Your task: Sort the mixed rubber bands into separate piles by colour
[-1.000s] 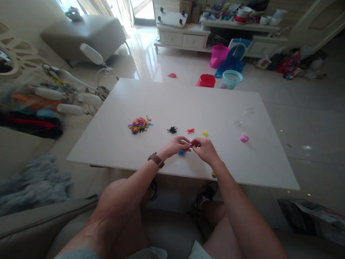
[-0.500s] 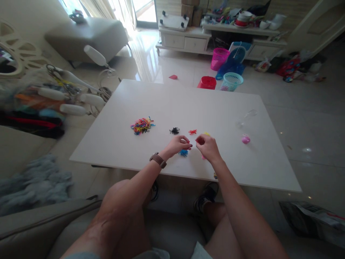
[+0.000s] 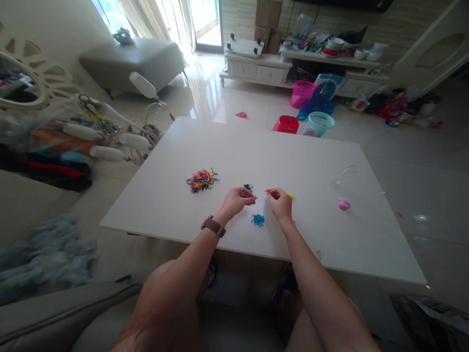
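My left hand [image 3: 239,199] is closed in a pinch beside the pile of black rubber bands [image 3: 248,187]; a tiny dark bit shows at its fingertips, too small to name. My right hand [image 3: 281,203] has its fingertips pinched together at the pile of red rubber bands [image 3: 269,191], and what they hold is hidden. Behind that hand lie yellow rubber bands [image 3: 290,195], partly covered. Blue rubber bands [image 3: 258,220] form a small heap between my wrists. Farther left is a larger heap of mixed-colour rubber bands [image 3: 202,180].
The white table [image 3: 227,146] carries a pink ball-like object [image 3: 343,204] and a clear plastic item [image 3: 350,170] at the right. Beyond its far edge stand a red bin [image 3: 286,124] and a light-blue basket [image 3: 319,123]. A lamp with white shades [image 3: 135,142] stands off the left edge.
The camera view has shifted, so the table sits lower. My hands have moved apart; the right one has gone to the red pile, the left one towards the black pile.
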The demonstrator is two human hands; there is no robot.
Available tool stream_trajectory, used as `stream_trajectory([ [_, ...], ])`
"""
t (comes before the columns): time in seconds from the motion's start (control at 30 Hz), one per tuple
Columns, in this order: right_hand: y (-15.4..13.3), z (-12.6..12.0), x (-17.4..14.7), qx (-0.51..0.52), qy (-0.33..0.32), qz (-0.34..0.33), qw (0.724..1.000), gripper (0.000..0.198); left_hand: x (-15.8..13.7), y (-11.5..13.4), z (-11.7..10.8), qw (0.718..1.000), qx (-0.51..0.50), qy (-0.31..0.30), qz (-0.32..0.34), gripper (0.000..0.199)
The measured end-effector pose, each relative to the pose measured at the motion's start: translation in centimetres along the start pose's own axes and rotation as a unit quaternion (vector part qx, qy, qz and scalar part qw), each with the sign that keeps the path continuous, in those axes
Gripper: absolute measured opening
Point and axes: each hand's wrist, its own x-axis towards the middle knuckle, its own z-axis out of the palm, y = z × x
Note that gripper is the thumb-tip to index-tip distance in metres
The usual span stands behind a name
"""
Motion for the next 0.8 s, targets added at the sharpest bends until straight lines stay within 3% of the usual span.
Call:
stream_trajectory([
  [0.2, -0.1, 0.7, 0.9, -0.014, 0.027, 0.010, 0.999, 0.014, 0.3, 0.5, -1.3, 1.000, 0.014, 0.006, 0.008, 0.010],
  [0.33, -2.0, 0.7, 0.5, -0.018, 0.033, 0.022, 0.999, 0.015, 0.2, 0.3, -1.6, 1.000, 0.018, 0.010, 0.002, 0.010],
  [0.57, -6.7, 0.5, -1.5, 0.152, -0.151, 0.000, 0.977, 0.027, -0.4, 0.2, -1.8, 0.999, -0.042, 0.007, 0.011, 0.028],
  [0.8, -6.5, 0.5, -1.8, 0.164, -0.134, 0.007, 0.977, 0.025, -0.5, 0.4, -1.2, 1.000, -0.010, 0.000, 0.012, 0.022],
])
